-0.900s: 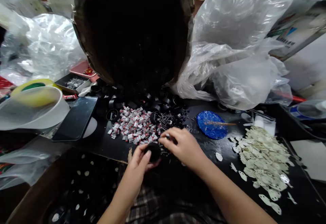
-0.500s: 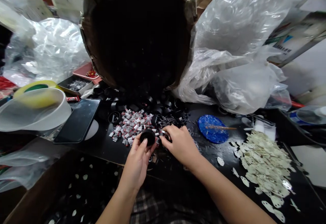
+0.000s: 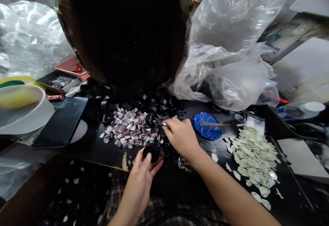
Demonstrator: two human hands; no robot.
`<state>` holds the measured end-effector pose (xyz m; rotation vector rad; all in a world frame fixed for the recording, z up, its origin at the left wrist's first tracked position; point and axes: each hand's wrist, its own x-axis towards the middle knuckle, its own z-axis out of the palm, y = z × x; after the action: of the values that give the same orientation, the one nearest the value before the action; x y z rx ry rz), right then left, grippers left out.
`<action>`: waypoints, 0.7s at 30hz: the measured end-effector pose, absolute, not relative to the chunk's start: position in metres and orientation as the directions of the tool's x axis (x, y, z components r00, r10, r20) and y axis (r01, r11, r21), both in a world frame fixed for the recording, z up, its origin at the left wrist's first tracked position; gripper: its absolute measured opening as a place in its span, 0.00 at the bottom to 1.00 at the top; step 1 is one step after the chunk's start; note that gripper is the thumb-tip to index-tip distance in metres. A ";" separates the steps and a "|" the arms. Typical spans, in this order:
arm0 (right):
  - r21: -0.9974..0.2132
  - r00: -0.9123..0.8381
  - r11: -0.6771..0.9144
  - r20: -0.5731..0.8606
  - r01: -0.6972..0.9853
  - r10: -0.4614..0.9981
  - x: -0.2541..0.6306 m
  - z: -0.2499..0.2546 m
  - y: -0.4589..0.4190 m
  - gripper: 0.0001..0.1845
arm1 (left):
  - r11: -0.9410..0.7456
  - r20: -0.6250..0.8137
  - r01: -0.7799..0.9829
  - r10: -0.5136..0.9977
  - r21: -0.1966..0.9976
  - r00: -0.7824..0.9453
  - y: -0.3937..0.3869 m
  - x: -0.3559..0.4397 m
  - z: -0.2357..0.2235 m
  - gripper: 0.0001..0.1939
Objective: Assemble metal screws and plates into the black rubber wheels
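Note:
My left hand (image 3: pixel 141 176) is closed around a black round hollow part (image 3: pixel 151 152), its open end facing up and the thumb at its rim. It is near the table's front edge. My right hand (image 3: pixel 181 137) reaches over a heap of small dark pin-like pieces (image 3: pixel 160 119). Its thumb and forefinger are pinched together at the heap; a small shiny bit shows at the tips, too small to name. Left of that hand lies a pile of small grey-white pieces with red ends (image 3: pixel 131 128). More black round parts (image 3: pixel 105 103) are scattered behind the pile.
A large dark-mouthed container (image 3: pixel 123 30) stands at the back. To the right are a blue round lid (image 3: pixel 203 132) with a brown stick and a heap of pale flat pieces (image 3: pixel 254 157). A phone (image 3: pixel 61 121) and a translucent tub (image 3: pixel 31 116) stand left; plastic bags (image 3: pixel 231 75) bulge behind.
My left hand has drawn back toward me with the black part, away from my right hand. My right hand has moved up to the dark pieces. The view has shifted slightly.

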<state>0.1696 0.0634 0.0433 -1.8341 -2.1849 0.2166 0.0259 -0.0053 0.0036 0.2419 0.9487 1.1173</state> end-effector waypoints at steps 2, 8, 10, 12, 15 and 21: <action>-0.269 -0.152 0.178 0.114 0.947 0.982 0.165 0.043 0.080 0.09 | 0.460 -0.525 -0.670 0.842 0.583 0.122 -0.003 0.030 0.003 0.14; -0.375 -0.146 0.177 0.110 0.910 0.983 0.166 0.041 0.085 0.07 | 0.412 -0.493 -0.701 0.864 0.582 0.099 0.023 0.034 0.008 0.13; -0.462 -0.139 0.162 0.085 0.872 0.987 0.174 0.042 0.071 0.07 | 0.382 -0.486 -0.726 0.871 0.573 0.074 0.026 0.034 0.009 0.12; -0.639 -0.110 0.097 0.020 0.763 0.994 0.182 0.044 0.054 0.07 | 0.387 -0.485 -0.744 0.869 0.545 0.097 0.025 0.035 0.010 0.10; -0.869 -0.036 -0.034 -0.059 0.493 0.998 0.190 0.046 0.029 0.08 | 0.443 -0.492 -0.739 0.853 0.507 0.174 0.020 0.038 0.011 0.09; -0.897 0.026 0.032 0.048 0.440 0.999 0.194 0.043 0.011 0.08 | 0.462 -0.499 -0.735 0.844 0.496 0.194 0.012 0.047 0.012 0.08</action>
<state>0.1940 0.0112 0.0433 -1.5188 -1.5250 0.9007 0.0475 0.0120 0.0124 0.1585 0.8096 1.1138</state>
